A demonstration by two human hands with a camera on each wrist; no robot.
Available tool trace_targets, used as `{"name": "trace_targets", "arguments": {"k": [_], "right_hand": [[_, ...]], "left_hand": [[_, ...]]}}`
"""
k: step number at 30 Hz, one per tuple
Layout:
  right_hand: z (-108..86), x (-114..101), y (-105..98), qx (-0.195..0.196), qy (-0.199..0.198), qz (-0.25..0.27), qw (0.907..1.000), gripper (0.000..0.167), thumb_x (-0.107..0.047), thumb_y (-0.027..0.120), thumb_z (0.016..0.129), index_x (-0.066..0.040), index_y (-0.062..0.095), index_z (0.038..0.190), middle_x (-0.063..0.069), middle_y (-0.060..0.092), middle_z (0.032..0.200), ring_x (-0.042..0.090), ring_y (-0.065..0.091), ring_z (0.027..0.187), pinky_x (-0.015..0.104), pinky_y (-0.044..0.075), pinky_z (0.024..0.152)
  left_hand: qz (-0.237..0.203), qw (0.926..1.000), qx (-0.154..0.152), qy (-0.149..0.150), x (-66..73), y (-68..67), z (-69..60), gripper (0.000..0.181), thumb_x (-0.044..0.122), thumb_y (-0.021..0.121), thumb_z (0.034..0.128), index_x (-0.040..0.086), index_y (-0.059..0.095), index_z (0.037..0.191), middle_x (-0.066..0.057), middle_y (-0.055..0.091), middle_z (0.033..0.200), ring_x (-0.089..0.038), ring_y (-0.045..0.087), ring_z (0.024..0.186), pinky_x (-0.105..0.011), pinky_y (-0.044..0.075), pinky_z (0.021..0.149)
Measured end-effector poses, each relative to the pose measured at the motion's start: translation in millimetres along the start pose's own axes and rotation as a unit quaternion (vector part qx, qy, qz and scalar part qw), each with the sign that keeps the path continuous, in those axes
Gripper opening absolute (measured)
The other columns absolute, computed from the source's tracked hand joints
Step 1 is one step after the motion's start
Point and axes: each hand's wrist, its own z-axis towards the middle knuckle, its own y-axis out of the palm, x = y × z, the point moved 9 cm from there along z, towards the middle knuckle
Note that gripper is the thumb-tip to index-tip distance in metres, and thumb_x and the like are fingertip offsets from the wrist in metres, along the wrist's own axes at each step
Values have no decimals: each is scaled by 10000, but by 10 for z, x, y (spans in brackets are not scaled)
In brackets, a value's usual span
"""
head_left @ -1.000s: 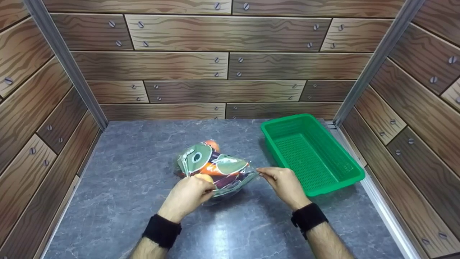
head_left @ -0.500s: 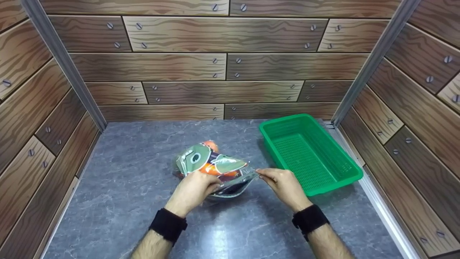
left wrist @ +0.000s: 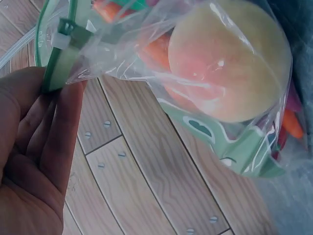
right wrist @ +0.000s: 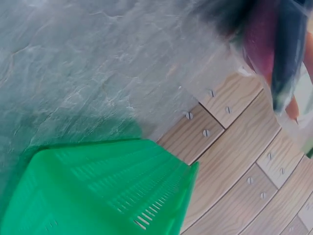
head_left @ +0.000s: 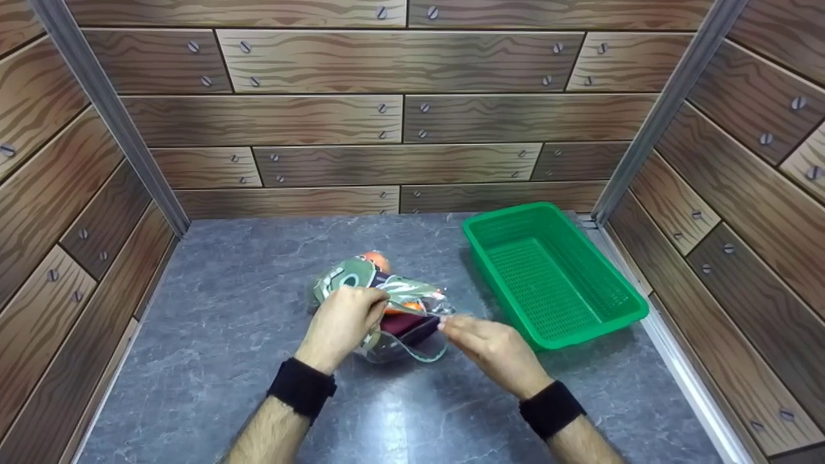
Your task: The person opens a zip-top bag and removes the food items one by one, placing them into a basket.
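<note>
A clear zip bag with green print [head_left: 351,274] lies on the grey surface, its mouth gaping toward the person. Inside are an orange item [head_left: 404,308], a dark purple item [head_left: 396,324] and a round yellow-pink fruit [left wrist: 227,61]. The left hand [head_left: 338,322] pinches the upper edge of the mouth; the left wrist view shows this hand [left wrist: 36,142] at the green slider end [left wrist: 61,58]. Fingers fairly straight, the right hand [head_left: 499,351] has its fingertips at the mouth's right side, beside the dark item. The right wrist view shows dark contents [right wrist: 288,54], not the hand.
A green plastic basket [head_left: 548,341] stands to the right of the bag, near the right hand, with nothing in it. Wood-patterned walls [head_left: 322,119] enclose the back and both sides, and a metal rail [head_left: 683,374] runs along the right edge.
The left hand has moved up and away from the person, lifting the upper edge, and the bag's mouth is wider. The right hand has shifted slightly left and nearer, its fingers straighter.
</note>
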Motion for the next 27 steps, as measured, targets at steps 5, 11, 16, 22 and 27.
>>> {"name": "trace_targets", "arguments": {"k": [5,11,16,22,27], "right_hand": [[-68,-117,75,-268,-502,-194,9982,456,-169,894,960,-172,851,1414,10,871,1410,181,875,1212,318,724,992],[-156,-174,186,-568,-722,-295,9953,397,-184,743,1060,-195,836,1445,-2,851,1463,154,850,1283,315,709,1048],[-178,-154,277,-830,-596,-360,9941,432,-115,840,964,-164,855,1393,10,873,1399,160,857,1229,342,720,1021],[-142,-72,244,-798,-445,-443,9948,352,-97,926,901,-177,892,1242,-17,907,1199,150,872,1072,341,736,940],[-60,2,75,-362,-436,-418,9975,301,-86,899,899,-173,900,1187,-19,911,1165,144,873,1046,336,735,922]], "left_hand": [[187,9996,-31,199,67,59,99,113,20,816,1053,103,891,1067,-21,906,1017,-243,875,928,-466,730,810],[363,9982,-350,318,121,200,176,26,128,845,1072,128,870,1073,-49,904,998,-274,879,910,-507,724,788],[371,9973,-601,223,118,267,231,62,195,856,1067,152,881,1029,-18,908,1002,-278,879,918,-498,735,813],[18,9991,-427,56,63,120,296,59,121,852,1057,98,902,1037,-51,896,968,-304,865,903,-497,739,811],[-202,9998,-22,-65,23,-156,356,84,88,827,1085,62,906,1094,-87,903,1006,-325,880,938,-489,750,852]]}}
